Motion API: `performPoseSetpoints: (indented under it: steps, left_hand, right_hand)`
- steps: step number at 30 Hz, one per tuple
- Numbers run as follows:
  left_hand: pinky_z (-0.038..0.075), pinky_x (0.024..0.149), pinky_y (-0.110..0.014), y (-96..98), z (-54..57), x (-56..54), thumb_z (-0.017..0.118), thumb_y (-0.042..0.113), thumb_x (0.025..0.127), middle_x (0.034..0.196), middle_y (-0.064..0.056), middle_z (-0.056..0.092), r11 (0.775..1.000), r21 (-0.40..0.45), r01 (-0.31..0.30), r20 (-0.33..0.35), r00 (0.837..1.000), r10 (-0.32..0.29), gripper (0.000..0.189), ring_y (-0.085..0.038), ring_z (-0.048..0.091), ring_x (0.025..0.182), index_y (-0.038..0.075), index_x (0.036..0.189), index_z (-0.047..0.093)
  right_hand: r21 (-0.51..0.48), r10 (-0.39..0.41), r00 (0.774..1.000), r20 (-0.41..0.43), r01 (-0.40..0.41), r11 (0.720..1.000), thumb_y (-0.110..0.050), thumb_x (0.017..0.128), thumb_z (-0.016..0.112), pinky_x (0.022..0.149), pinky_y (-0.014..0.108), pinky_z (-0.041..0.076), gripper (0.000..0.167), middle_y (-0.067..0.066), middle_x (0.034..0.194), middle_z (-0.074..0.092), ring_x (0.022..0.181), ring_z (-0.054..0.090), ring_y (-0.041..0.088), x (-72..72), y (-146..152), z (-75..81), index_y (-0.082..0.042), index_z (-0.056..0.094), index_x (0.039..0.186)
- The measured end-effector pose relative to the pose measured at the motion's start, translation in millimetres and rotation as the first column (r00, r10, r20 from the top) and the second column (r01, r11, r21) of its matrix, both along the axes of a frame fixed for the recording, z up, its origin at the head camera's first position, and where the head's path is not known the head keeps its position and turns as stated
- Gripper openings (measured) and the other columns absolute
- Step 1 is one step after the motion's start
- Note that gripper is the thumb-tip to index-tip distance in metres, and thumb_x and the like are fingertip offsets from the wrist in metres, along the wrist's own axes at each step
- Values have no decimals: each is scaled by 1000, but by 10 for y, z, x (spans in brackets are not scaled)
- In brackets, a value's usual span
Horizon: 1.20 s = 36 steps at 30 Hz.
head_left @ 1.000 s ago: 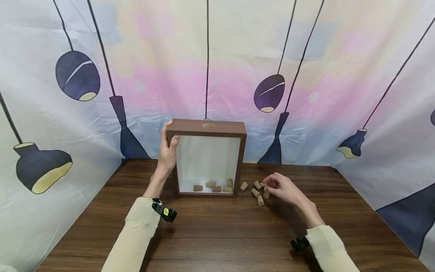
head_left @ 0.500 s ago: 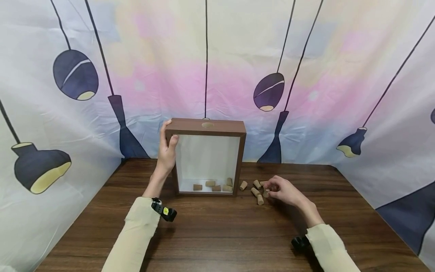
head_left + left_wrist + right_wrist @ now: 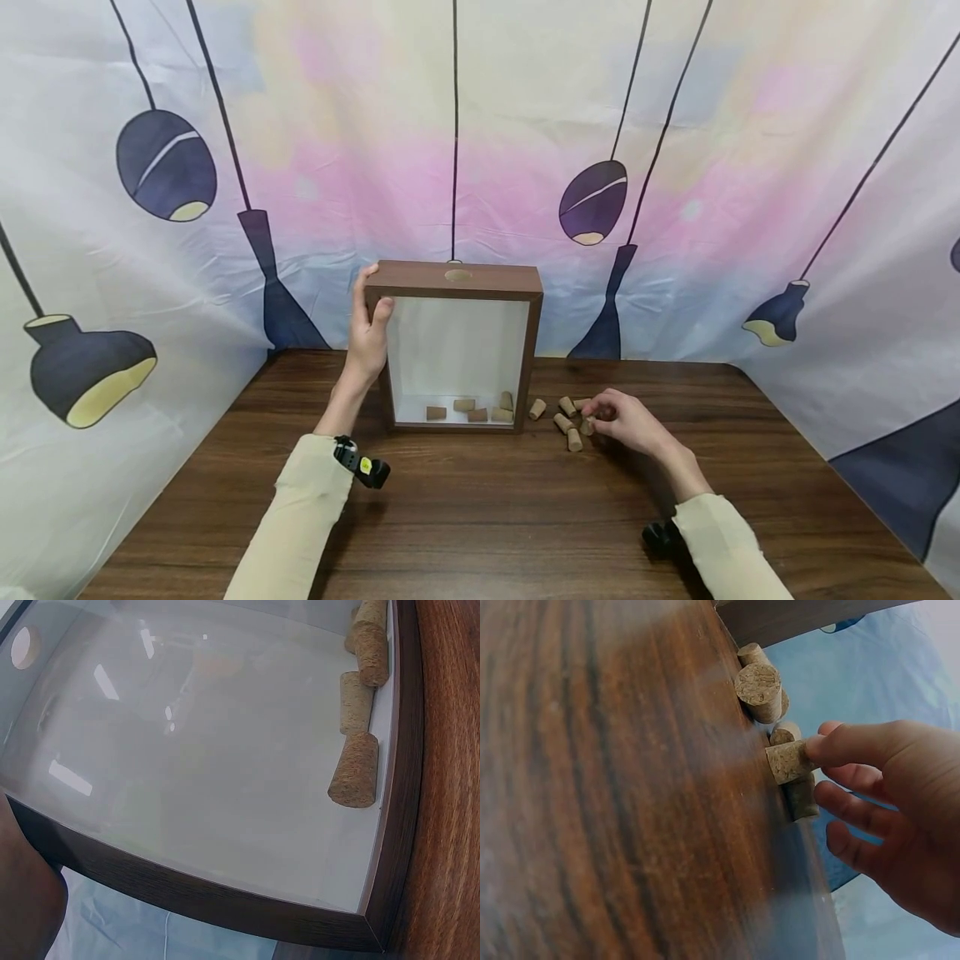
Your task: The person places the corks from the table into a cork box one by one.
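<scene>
In the head view my left hand (image 3: pixel 367 337) grips the upper left corner of an upright brown shadow box (image 3: pixel 534 358), thumb on the front and fingers behind. The box has a clear front and a round hole (image 3: pixel 458 275) in its top. Several cork stoppers (image 3: pixel 477 415) lie inside along the bottom. Right of the box, my right hand (image 3: pixel 633 423) pinches a cork stopper (image 3: pixel 789 762) between thumb and index finger; its end stands on the table. The left wrist view shows the inside corks (image 3: pixel 354 771) through the front, with little of the hand visible.
Several loose cork stoppers (image 3: pixel 574 440) lie on the wooden table (image 3: pixel 480 517) between the box and my right hand. One cork (image 3: pixel 537 409) lies close to the box's right side. A printed cloth backdrop (image 3: pixel 487 167) rises behind the table.
My right hand's fingertips have come down slightly and closed on the cork stopper. My left hand and the box stay in place.
</scene>
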State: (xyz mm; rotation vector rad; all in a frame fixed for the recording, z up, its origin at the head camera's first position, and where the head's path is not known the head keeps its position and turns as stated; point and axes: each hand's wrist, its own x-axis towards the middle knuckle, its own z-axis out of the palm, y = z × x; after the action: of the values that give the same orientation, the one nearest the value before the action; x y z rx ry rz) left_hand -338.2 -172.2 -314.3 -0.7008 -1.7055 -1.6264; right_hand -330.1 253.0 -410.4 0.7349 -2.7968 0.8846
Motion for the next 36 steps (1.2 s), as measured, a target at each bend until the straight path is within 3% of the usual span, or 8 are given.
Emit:
performPoseSetpoints:
  steps: [4,11,18,25,28,36]
  left_hand:
    - [30,82,-28,0,-9,-4,48,39,105,152,-5,22,1000,1,-4,5,1000,4,64,-6,35,80,4,153,24]
    - [30,76,-27,-11,-9,-8,48,42,104,151,-4,22,1000,9,9,6,1000,-9,67,-4,30,69,4,153,23]
    - [30,81,-27,-2,-9,-4,49,43,104,148,-1,23,1000,2,-3,10,1000,3,67,-6,32,75,4,153,24]
    - [30,78,-27,-79,-176,-267,48,45,103,147,6,22,1000,8,-12,3,1000,12,65,-6,31,71,12,154,25]
    - [30,74,-27,-90,-201,-307,49,49,102,146,8,23,1000,8,-13,-9,1000,13,65,-5,26,65,17,155,27]
    - [29,87,-30,-76,-189,-299,49,50,102,157,2,20,1000,8,-7,-25,1000,8,66,-14,38,93,17,155,27]
  right_hand:
    - [-3,5,1000,12,-5,1000,-8,92,68,72,29,46,11,3,108,64,83,55,12,8,7,-9,-12,70,103]
    - [10,-7,1000,20,7,1000,-10,93,67,73,29,46,13,2,105,65,82,54,12,-8,-10,-21,-11,69,106]
    - [21,-2,1000,18,2,1000,-7,90,68,70,27,47,14,4,104,66,81,57,10,16,-16,-2,-9,69,104]
    - [-8,-37,999,-40,36,999,-7,87,71,71,26,50,16,2,98,68,80,60,10,40,-8,63,-8,72,103]
    - [-26,-39,997,-60,37,999,-7,85,72,70,26,50,17,1,95,68,80,60,10,51,-16,107,-9,71,102]
    - [-39,-27,989,-145,21,999,-6,79,73,68,25,49,19,-4,86,64,74,57,7,90,-65,229,-12,69,97]
